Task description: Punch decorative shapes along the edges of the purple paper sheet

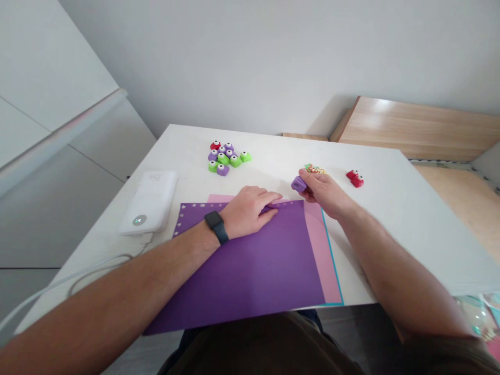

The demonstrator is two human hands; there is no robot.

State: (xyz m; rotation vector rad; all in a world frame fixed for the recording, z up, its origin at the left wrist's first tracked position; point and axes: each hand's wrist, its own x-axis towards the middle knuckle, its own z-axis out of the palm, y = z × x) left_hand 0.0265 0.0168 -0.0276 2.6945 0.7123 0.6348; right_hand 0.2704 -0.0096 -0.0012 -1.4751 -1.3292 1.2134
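A purple paper sheet (253,260) lies on the white table (390,219), on top of a pink sheet (324,245) and a teal-edged one. Small punched holes run along the purple sheet's far and left edges. My left hand (250,211), a dark watch on its wrist, rests on the purple sheet's far edge with fingers curled, pressing it down. My right hand (322,190) is closed on a small purple craft punch (299,183) just past the sheet's far right corner.
A cluster of several green, purple and red craft punches (225,157) sits at the back. Two red punches (354,178) lie at the right. A small heap of coloured paper bits (314,169) is behind my right hand. A white power bank (150,200) with a cable lies at the left.
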